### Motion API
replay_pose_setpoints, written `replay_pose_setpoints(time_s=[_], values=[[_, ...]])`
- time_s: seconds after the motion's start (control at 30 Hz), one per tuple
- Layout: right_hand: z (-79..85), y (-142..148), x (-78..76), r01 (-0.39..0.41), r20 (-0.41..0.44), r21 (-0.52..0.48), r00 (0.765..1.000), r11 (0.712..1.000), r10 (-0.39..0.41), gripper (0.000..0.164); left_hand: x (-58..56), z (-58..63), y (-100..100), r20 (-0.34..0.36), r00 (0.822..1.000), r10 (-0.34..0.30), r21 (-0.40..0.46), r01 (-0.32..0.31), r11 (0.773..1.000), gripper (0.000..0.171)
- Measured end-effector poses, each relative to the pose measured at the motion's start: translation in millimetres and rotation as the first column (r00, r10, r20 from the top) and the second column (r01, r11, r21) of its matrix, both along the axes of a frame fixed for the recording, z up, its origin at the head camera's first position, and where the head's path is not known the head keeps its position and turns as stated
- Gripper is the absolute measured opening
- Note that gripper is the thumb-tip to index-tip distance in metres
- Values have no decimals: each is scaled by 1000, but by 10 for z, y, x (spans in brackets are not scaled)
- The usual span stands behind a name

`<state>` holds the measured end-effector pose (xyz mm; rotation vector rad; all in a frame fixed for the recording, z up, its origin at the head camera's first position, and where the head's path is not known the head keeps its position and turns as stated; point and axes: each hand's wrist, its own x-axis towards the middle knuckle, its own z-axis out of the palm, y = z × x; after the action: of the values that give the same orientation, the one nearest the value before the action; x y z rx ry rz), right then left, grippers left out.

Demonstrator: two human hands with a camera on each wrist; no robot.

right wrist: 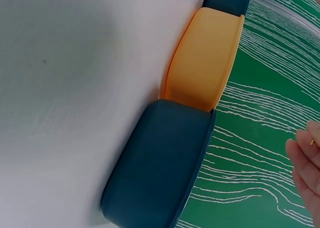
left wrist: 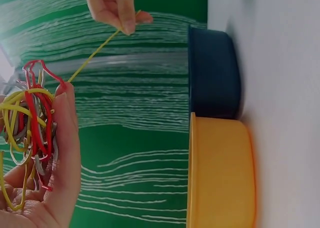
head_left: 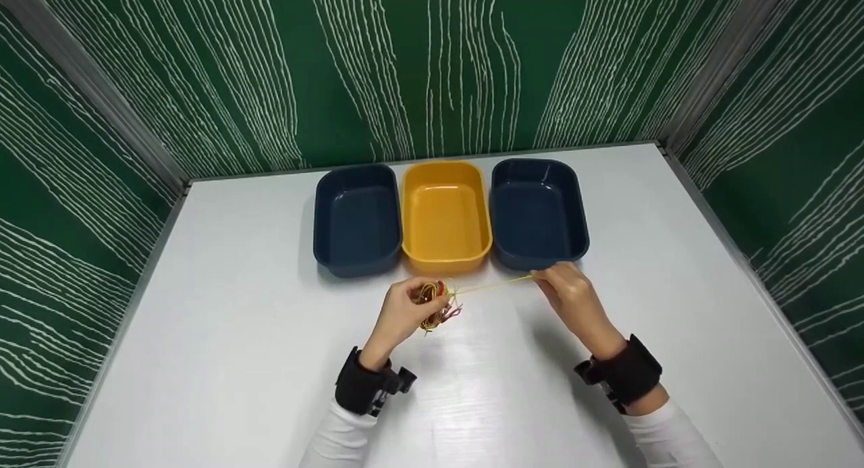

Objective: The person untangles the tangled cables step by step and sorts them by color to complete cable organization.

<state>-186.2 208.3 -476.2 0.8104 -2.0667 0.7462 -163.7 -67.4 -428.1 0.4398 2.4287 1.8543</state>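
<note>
A tangled bundle of thin wires (left wrist: 37, 123), red, yellow and grey, sits in my left hand (head_left: 403, 311), held between the thumb and fingers. One yellow wire (left wrist: 95, 53) runs taut from the bundle to my right hand (head_left: 574, 296). The right thumb and fingertips pinch that wire's far end; in the right wrist view, a bit of yellow shows at the fingertips (right wrist: 304, 153). Both hands are raised above the white table, in front of the bins. Part of the bundle is hidden behind the left fingers in the head view.
Three bins stand side by side at the back of the table (head_left: 256, 360): a dark blue bin (head_left: 358, 269) at left, a yellow bin (head_left: 447, 262) in the middle, another dark blue bin (head_left: 584, 245) at right. Green panels (head_left: 466, 69) with white streaks enclose the back and sides.
</note>
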Motion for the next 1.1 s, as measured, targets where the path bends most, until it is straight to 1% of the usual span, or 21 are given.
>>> replay_pose_setpoints(time_s=[0.1, 0.23, 0.33, 0.43, 0.53, 0.6, 0.67, 0.77, 0.83, 0.93, 1.1], values=[[16, 28, -10, 6, -5, -12, 1000, 1000, -6, 25, 64, 154, 8, 3, 1000, -8, -12, 8, 1000, 22], [37, 64, -14, 14, 0, -18, 1000, 1000, -14, 27, 69, 186, 1, 4, 1000, -27, -37, 28, 999, 21], [57, 72, -11, 22, -2, -21, 1000, 1000, -22, 28, 77, 217, 5, 1, 998, -60, -65, 60, 996, 21], [80, 64, -8, 32, -7, -26, 999, 999, -32, 28, 78, 228, 10, 21, 996, -91, -71, 92, 993, 22], [103, 49, -7, 32, -12, -19, 999, 999, -33, 26, 60, 187, 7, 58, 990, -127, -51, 130, 990, 21], [113, 52, -7, 32, -7, -11, 999, 999, -32, 25, 43, 152, 9, 83, 983, -162, -9, 163, 987, 21], [109, 54, -12, 30, -15, -13, 999, 999, -30, 26, 2, 65, 3, 97, 978, -185, 21, 184, 983, 23], [96, 67, -24, 25, -12, -8, 1000, 1000, -25, 25, -58, -54, -3, 92, 977, -191, 44, 187, 981, 25], [87, 72, -32, 15, -13, -1, 1000, 1000, -15, 22, -95, -134, -16, 89, 982, -166, 28, 164, 986, 27], [82, 66, -43, -1, -18, -2, 1000, 1000, 1, 19, -103, -160, -33, 69, 987, -145, 16, 145, 989, 26], [99, 55, -57, -7, -44, -21, 999, 1000, 6, 15, -90, -127, -49, 52, 988, -144, 2, 144, 990, 24]])
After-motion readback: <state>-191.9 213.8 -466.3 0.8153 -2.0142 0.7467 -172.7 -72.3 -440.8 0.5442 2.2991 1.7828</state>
